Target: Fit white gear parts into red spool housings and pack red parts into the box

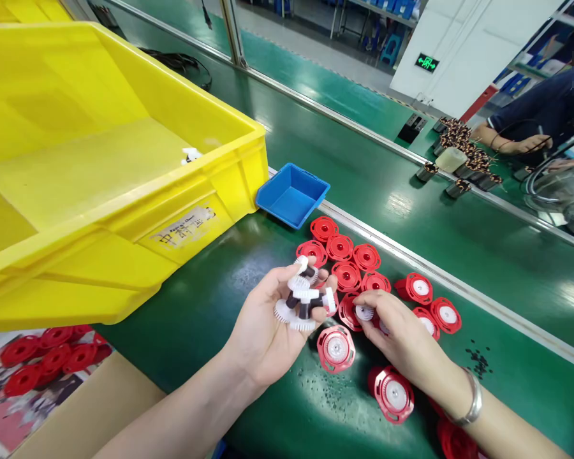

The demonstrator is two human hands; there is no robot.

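Several white gears point(306, 294) with black hubs lie heaped in my left hand point(261, 319), its palm turned up and its fingers curled about them. To its right, my right hand point(406, 328) pinches a white gear point(364, 312) over a red round housing point(347, 313). Whether that gear touches the housing's middle I cannot tell. Behind my hands stand several red housings without a white gear, among them one red housing point(339, 247). Others carry a white gear in the centre, such as the near housing point(321, 350) and another housing point(377, 390) by my right wrist.
A large yellow bin point(205, 255) fills the left, with a small blue tray point(293, 191) at its corner. Small black bits point(479, 360) lie at right. Beyond the metal rail, a co-worker's hand point(530, 145) is near copper-wound motor parts point(463, 150). More red housings point(52, 360) sit in a carton.
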